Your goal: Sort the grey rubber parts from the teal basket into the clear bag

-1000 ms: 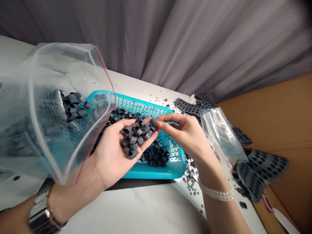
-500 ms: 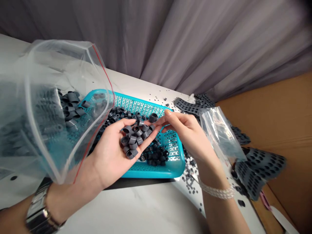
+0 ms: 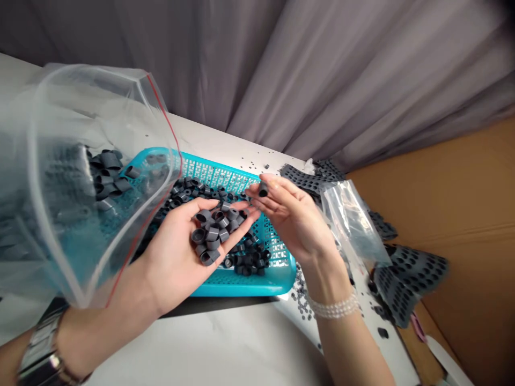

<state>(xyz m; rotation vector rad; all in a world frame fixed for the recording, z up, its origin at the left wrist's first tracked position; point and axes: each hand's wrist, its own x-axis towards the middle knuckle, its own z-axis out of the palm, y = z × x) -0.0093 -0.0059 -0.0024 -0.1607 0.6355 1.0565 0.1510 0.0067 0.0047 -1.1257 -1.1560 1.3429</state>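
Note:
My left hand is palm up and cups a heap of small dark grey plastic caps, hollow and short like tube ends. Between the thumb and fingers of my right hand is a single dark grey cap, its round opening facing me. The right fingers are close to the left fingertips. Both hands are above a turquoise basket with many more small dark parts in it. On the left, a large clear zip bag with a red line stands with its mouth open; dark caps lie inside it.
A smaller clear bag lies right of the basket. Dark rubber sheets full of holes lean near a brown cardboard panel. Tiny dark bits are scattered over the white table. A grey curtain hangs behind.
My right hand has turned so that its palm shows, and a single cap is now visible in its fingers. My left hand still holds its heap. The whole view has shifted slightly.

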